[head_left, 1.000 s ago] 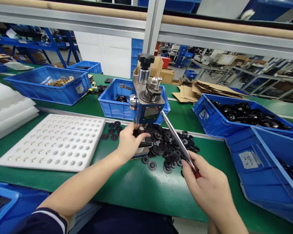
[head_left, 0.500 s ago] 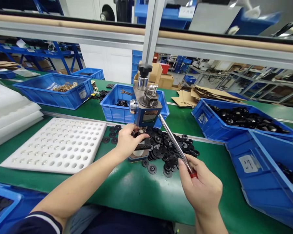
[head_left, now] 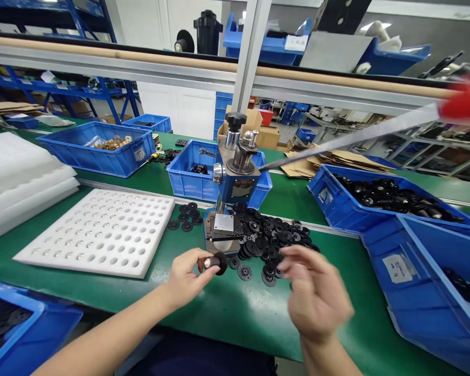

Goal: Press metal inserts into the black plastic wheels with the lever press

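Bare forearms, unsleeved, ringless hands (head_left: pixel 188 279)

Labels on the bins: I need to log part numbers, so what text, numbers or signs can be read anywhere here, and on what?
None can be read.
White label on the near right bin: print too small and blurred.
Sticker on the far right bin: blurred.
Sticker on the left bin: too small.
White card on the overhead bin: faint marks, illegible.
Plate on the press: unreadable.
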